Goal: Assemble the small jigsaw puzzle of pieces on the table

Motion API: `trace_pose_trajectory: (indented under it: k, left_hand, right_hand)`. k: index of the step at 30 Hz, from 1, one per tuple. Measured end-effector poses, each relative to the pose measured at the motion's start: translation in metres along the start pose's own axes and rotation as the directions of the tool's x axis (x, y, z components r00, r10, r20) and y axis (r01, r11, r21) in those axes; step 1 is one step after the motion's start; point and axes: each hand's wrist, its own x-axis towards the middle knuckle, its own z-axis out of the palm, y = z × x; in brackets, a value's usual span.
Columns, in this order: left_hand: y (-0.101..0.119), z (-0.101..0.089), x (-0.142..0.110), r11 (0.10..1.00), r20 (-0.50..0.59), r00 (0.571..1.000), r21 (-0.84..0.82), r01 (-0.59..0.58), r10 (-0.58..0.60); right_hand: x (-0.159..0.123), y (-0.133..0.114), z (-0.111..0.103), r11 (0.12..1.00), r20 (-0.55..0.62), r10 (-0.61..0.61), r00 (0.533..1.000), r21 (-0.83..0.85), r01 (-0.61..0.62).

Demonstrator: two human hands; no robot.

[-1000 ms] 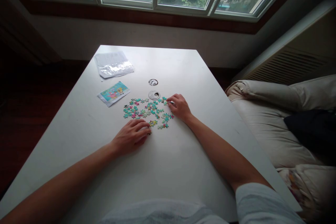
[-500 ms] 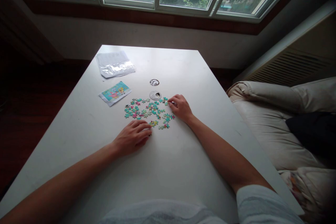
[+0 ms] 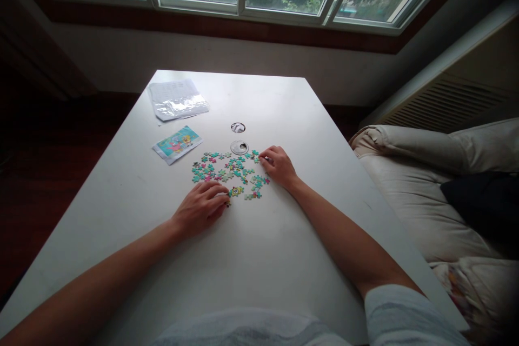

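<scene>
Dozens of small puzzle pieces (image 3: 227, 175), mostly turquoise, pale green and pink, lay loosely spread on the white table (image 3: 263, 259), just on the person's side of the ring fitting (image 3: 238, 148) set in its top. The left hand (image 3: 203, 203) rested nearer the person than the ring fitting and to its left, fingers bent and close together, their tips at a small dark piece (image 3: 228, 203); whether they pinched it could not be made out. Just right of those fingertips lay a yellow cluster (image 3: 235, 191). The right hand (image 3: 278, 165) lay right of the ring fitting, thumb and forefinger curled towards each other beside the outermost pieces; whether anything sat between them was too small to tell. Left of the ring fitting lay a picture card (image 3: 177, 144), colourful and slightly turned. Farther off, left beyond the ring fitting, was a shiny clear packet (image 3: 178, 100).
</scene>
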Motion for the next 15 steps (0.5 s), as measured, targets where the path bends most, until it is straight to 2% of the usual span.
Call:
trace_pose_trajectory:
  k: [7,12,15]
  left_hand:
    - [-0.002,-0.004,0.001,1.0,-0.044,0.999,0.002,0.028,-0.027]
    - [-0.013,-0.004,-0.001,0.991,-0.117,0.984,0.01,0.136,-0.134]
    - [-0.024,-0.007,-0.002,0.973,-0.175,0.958,0.011,0.231,-0.225]
  right_hand:
    - [0.001,0.0,-0.002,0.999,-0.022,0.014,1.0,0.032,-0.013]
    - [0.001,0.001,-0.002,0.998,-0.032,0.021,0.999,0.054,-0.019]
    - [0.0,0.001,-0.002,0.998,-0.033,0.025,0.999,0.054,-0.023]
